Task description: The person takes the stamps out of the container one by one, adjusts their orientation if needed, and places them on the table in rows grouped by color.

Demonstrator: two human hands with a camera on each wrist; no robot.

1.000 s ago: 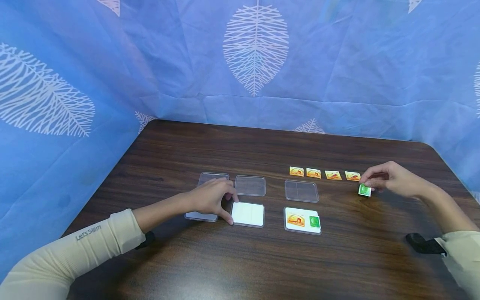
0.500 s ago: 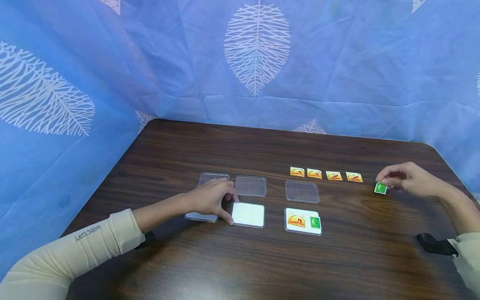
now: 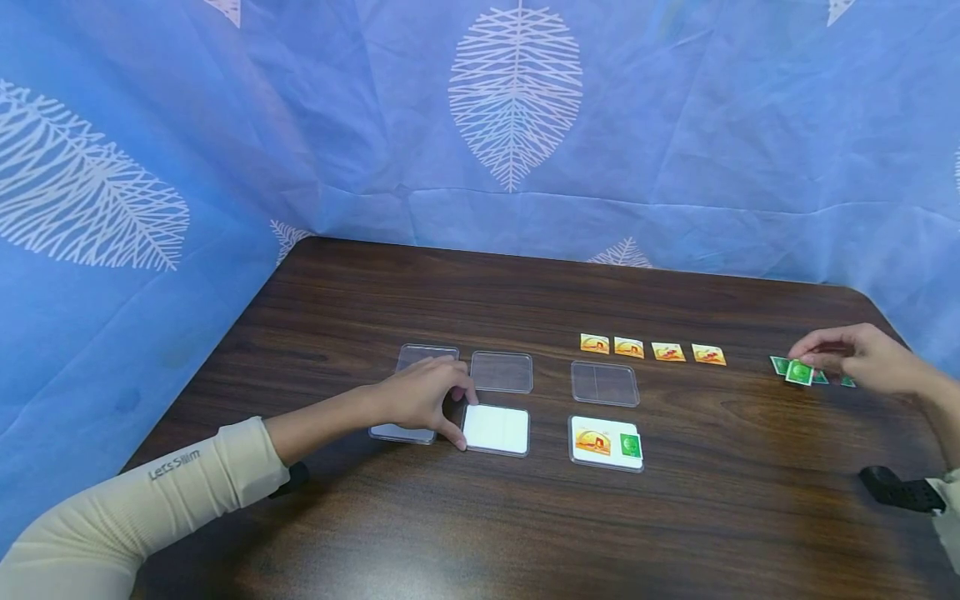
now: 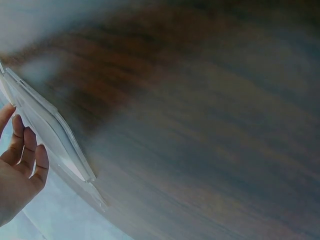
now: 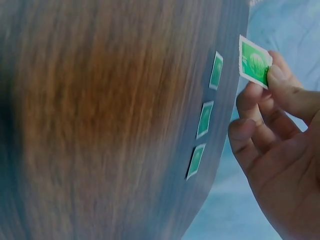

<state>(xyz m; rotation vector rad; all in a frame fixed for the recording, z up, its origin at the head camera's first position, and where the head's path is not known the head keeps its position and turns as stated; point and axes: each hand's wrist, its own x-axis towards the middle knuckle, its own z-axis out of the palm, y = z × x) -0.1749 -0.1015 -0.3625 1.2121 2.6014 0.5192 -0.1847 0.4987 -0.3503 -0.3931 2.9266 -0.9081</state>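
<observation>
My left hand (image 3: 427, 396) holds a shallow clear plastic case with a white card (image 3: 497, 429) in it, thumb at the near corner and index finger at the far one. Between thumb and index finger, my right hand (image 3: 862, 358) pinches a small green stamp (image 5: 254, 62) by one edge, raised off the table. Below it lie several green stamps (image 5: 205, 120) in a row, partly hidden by the hand in the head view. Another case (image 3: 607, 462) contains a white card bearing an orange stamp (image 3: 592, 442) and a green stamp (image 3: 631, 446).
Several orange stamps (image 3: 628, 347) form a row farther back on the dark wooden table (image 3: 465, 525). Clear lids (image 3: 501, 372) lie behind the cases. Partly under the left hand is another case (image 3: 402, 433). A blue leaf-patterned cloth (image 3: 360, 125) hangs beyond the table.
My right hand has moved right with the green stamp, from beside the orange row to over the green stamps, which now show in the head view. The left hand stays in place.
</observation>
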